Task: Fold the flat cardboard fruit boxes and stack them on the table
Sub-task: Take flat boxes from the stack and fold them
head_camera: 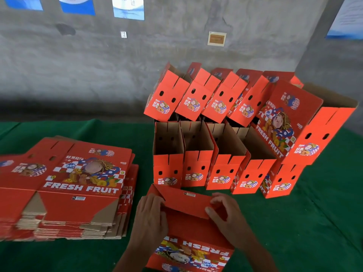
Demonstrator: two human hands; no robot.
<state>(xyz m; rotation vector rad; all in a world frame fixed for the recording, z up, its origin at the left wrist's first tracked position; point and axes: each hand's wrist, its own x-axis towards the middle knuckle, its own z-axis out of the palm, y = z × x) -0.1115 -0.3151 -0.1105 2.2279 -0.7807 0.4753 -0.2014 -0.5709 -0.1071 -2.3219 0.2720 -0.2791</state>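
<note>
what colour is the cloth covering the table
Dark green cloth, clearest in the head view beside the boxes.

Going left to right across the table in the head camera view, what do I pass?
Stack of flat boxes → left hand → box being folded → right hand → folded box lying on its side atop the upright row.
</note>
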